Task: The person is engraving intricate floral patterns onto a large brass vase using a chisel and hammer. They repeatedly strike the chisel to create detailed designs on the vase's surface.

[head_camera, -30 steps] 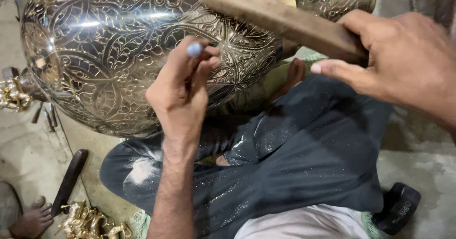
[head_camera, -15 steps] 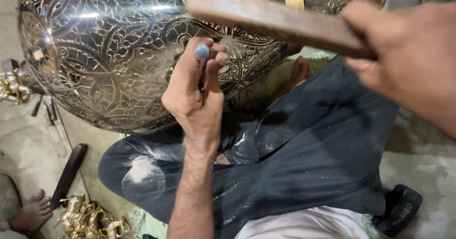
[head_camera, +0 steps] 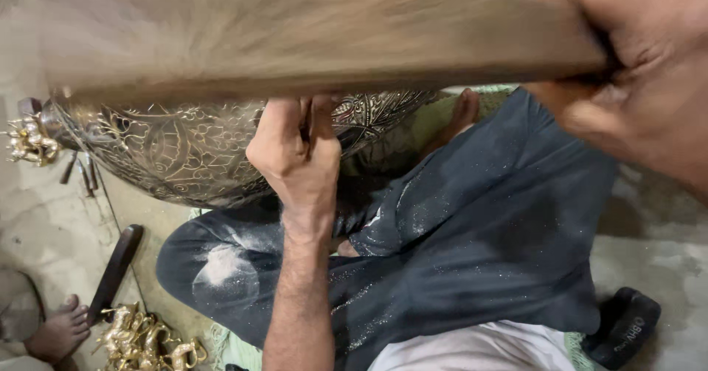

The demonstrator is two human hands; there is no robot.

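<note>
Gripping the stiff wooden mallet (head_camera: 317,43) at its end, our right hand (head_camera: 634,68) is closing tight; our left hand (head_camera: 299,157) is pinching a punch against the heavy engraved vessel (head_camera: 177,157).

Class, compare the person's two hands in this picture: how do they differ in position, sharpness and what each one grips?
The left hand is sharp and mid-frame, closed against the engraved metal vessel; what it pinches is hidden. The right hand is blurred at the top right corner, gripping the wooden handle. Both are bare and closed.
</note>
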